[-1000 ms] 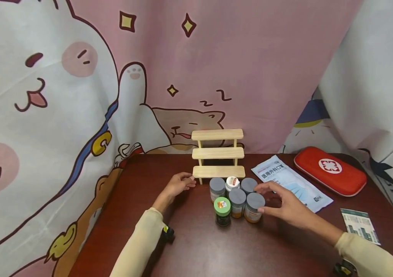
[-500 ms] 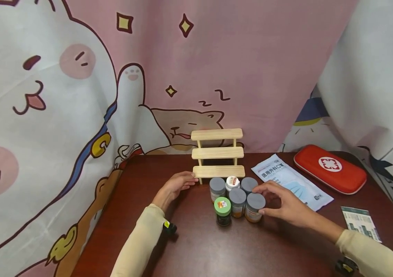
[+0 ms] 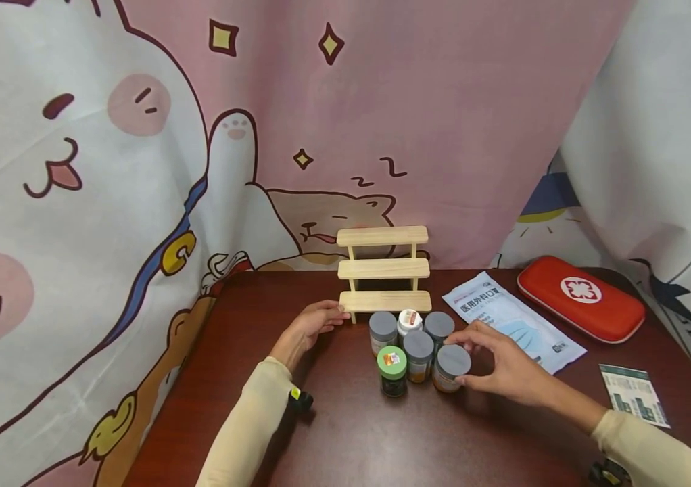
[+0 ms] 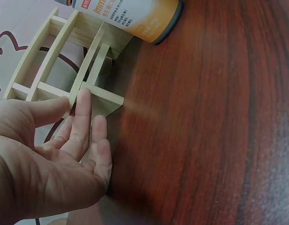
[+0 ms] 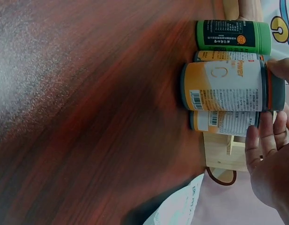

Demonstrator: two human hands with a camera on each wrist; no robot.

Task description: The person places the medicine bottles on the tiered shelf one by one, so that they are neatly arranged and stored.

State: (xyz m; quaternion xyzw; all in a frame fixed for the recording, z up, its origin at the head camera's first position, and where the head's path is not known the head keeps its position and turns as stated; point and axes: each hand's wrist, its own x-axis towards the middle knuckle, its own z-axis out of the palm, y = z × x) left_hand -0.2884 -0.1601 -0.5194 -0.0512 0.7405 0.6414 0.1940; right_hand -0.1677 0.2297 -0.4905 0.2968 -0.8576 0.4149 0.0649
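A small three-step wooden display shelf (image 3: 385, 268) stands at the back of the table. My left hand (image 3: 310, 330) pinches the left end of its lowest board between thumb and forefinger, as the left wrist view shows. In front of the shelf several grey-lidded jars (image 3: 383, 326) are grouped with a white-capped bottle (image 3: 410, 320) and a green-lidded jar (image 3: 391, 365). My right hand (image 3: 506, 364) grips the front right grey-lidded jar (image 5: 224, 86) by its lid, thumb on one side and fingers on the other. That jar is upright, slightly apart from its neighbours.
Right of the jars lies a white and blue mask packet (image 3: 516, 325). Behind it is a red zip case (image 3: 581, 299) with a white emblem. A small printed card or packet (image 3: 633, 396) lies near the table's right edge. A patterned cloth (image 3: 473, 135) hangs behind the table.
The right hand has closed onto the front right grey-lidded jar and shifted it slightly right, away from the group. The left hand has moved slightly further onto the shelf's end.
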